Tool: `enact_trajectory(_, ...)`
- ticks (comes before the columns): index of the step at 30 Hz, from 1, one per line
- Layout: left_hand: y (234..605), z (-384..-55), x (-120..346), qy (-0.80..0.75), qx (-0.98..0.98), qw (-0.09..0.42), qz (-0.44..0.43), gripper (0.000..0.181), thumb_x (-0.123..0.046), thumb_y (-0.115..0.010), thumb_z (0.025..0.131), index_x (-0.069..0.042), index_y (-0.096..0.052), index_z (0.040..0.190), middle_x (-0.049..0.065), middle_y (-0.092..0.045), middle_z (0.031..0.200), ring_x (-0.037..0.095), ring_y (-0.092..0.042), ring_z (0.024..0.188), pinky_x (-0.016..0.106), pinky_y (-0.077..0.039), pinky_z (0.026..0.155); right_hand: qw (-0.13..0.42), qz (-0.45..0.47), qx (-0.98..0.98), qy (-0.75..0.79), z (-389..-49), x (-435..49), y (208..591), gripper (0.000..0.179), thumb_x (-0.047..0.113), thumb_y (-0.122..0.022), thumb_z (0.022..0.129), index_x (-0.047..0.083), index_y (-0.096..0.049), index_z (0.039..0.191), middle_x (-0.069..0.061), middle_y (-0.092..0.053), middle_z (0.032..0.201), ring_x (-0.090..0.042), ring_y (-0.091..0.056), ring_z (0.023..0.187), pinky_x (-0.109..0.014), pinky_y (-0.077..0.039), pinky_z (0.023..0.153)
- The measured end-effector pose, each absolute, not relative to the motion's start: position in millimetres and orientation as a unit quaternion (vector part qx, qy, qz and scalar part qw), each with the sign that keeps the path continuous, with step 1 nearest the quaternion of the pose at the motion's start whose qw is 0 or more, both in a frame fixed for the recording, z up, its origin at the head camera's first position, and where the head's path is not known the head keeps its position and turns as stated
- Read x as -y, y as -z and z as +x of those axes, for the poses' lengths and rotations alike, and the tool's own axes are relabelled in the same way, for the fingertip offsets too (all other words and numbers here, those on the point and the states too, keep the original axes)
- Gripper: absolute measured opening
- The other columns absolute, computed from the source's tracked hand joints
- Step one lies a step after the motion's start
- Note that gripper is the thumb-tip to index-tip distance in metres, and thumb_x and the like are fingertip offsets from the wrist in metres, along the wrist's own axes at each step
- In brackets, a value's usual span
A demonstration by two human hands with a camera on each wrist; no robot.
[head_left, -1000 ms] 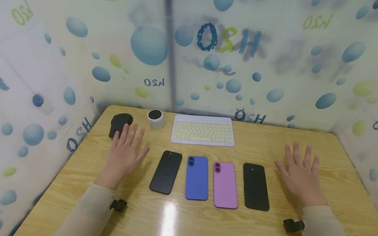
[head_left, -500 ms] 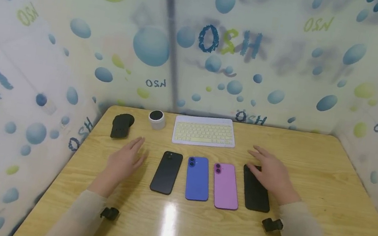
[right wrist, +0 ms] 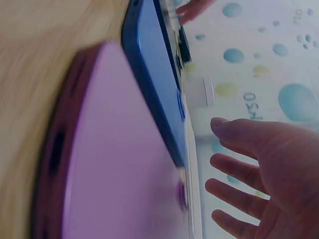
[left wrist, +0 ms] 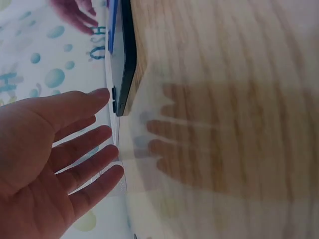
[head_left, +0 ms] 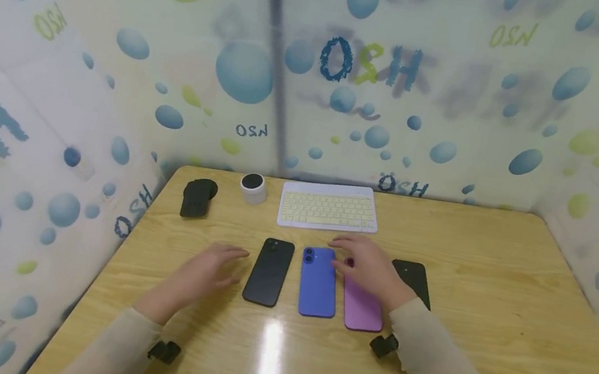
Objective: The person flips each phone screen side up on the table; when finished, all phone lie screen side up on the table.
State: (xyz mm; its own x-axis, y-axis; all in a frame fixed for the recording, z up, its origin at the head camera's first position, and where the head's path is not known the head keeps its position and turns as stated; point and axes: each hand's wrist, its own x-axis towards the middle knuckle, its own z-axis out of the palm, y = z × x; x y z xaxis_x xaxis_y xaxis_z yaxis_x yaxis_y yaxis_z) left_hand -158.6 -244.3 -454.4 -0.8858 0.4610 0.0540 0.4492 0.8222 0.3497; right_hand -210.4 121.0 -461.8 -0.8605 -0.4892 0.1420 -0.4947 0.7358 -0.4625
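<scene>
Several phones lie in a row on the wooden table. My left hand (head_left: 207,273), its fingers loosely extended, is just left of the dark phone (head_left: 269,272) and holds nothing. In the left wrist view its thumb comes near that phone's camera end. My right hand (head_left: 369,267) reaches over the top of the pink phone (head_left: 363,304), covering part of it, fingertips near the upper right edge of the blue phone (head_left: 319,285). Nothing is in its relaxed fingers, as the right wrist view shows. The black phone (head_left: 414,280) at the right is partly hidden by my right forearm.
A white keyboard (head_left: 329,207) lies behind the phones. To its left stand a white cylinder with a dark top (head_left: 253,188) and a black object (head_left: 198,198). A patterned curtain (head_left: 401,118) rises behind the table (head_left: 509,287).
My right hand has swept left from the table's right side, past the black phone, to above the pink one. My left hand has moved nearer the dark phone. The phones stay put.
</scene>
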Motion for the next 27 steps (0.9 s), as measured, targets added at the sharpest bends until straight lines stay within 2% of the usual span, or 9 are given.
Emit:
enact_trajectory(7,454.3,-151.9,244.7,-0.21,-0.944,0.052,0.25,0.055,-0.017,-0.084,0.087,-0.004,-0.065,0.137,0.014,-0.062,0.143,0.037,-0.055,0.131,0.055,-0.044,0.111,-0.042,0.309,0.913,-0.263,-220.4,-76.7,464.2,0.045,0.03,-0.076,0.095,0.014,-0.068,0.137,-0.003,-0.063,0.143,-0.026,-0.054,0.139,-0.044,-0.042,0.117)
enact_trajectory(14,460.4,-148.5,238.5,-0.216,-0.94,0.077,0.253,0.054,-0.025,-0.085,0.087,-0.007,-0.068,0.135,0.008,-0.062,0.144,0.031,-0.055,0.129,0.051,-0.046,0.11,-0.049,0.329,0.909,-0.25,-227.3,-51.9,472.4,0.047,0.032,-0.079,0.092,0.015,-0.069,0.135,-0.005,-0.063,0.141,-0.027,-0.054,0.137,-0.045,-0.04,0.117)
enact_trajectory(27,468.0,-153.2,234.6,-0.204,-0.943,0.073,0.251,0.054,-0.025,-0.087,0.084,-0.012,-0.069,0.133,0.006,-0.063,0.142,0.028,-0.053,0.128,0.05,-0.044,0.111,-0.07,0.309,0.917,-0.244,-234.3,-37.8,478.5,0.053,0.031,-0.083,0.088,0.013,-0.069,0.136,-0.009,-0.062,0.143,-0.03,-0.052,0.138,-0.047,-0.039,0.118)
